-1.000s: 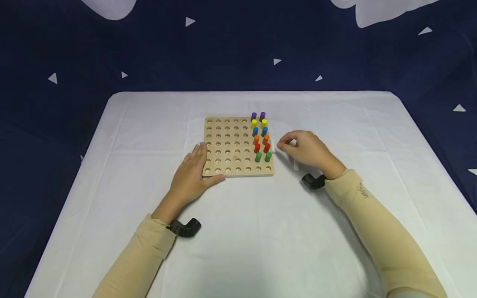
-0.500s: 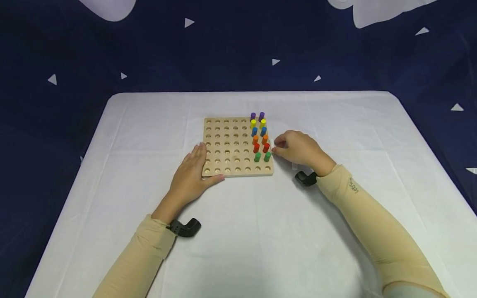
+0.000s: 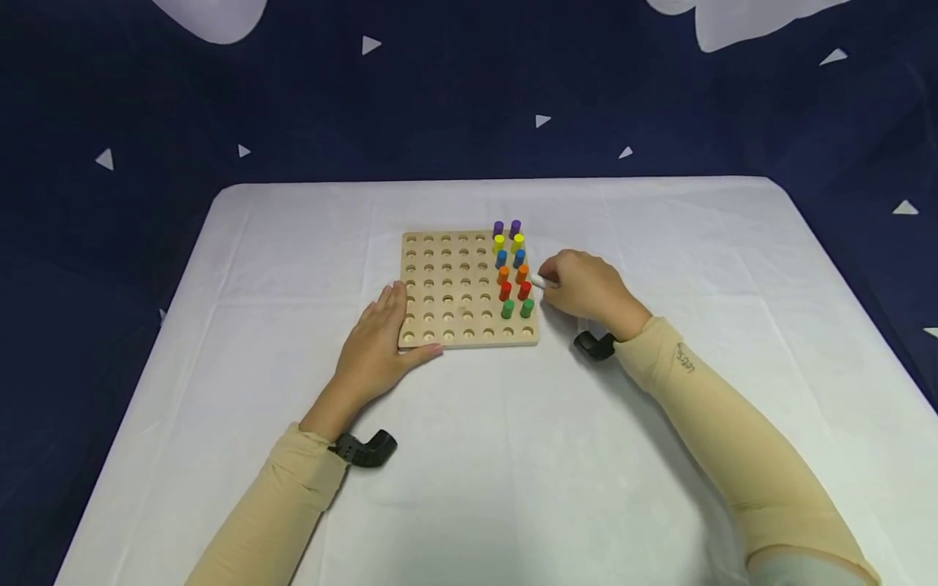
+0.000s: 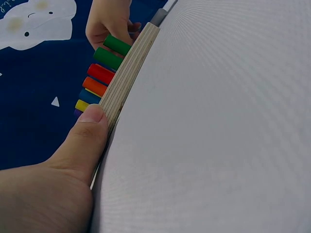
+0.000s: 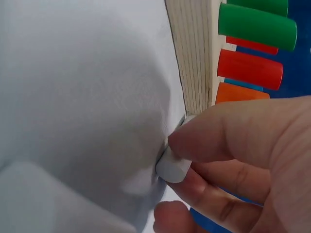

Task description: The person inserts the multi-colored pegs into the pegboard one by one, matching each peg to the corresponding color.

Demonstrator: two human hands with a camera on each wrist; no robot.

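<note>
A square wooden pegboard (image 3: 447, 308) lies on the table, with paired purple, yellow, blue, orange, red and green pegs (image 3: 527, 308) upright in its two right-hand columns. At the board's left edge rests my left hand (image 3: 371, 346), fingers straight and thumb (image 4: 92, 114) along the front edge. Just off the right edge, my right hand (image 3: 586, 286) pinches a white peg (image 5: 173, 166) between thumb and fingers. That peg lies slanted, low against the board's side in the right wrist view. A second white peg (image 3: 582, 325) is partly hidden beneath my right hand.
A white cloth (image 3: 469, 456) covers the table under the board. Behind the table's far edge hangs a dark blue backdrop (image 3: 440, 106) with white shapes. Black wrist cameras (image 3: 366, 449) stick out from both wrists.
My right hand has moved a little left to the board's right edge and now pinches the white peg that lay there, which has turned. The left hand stays still.
</note>
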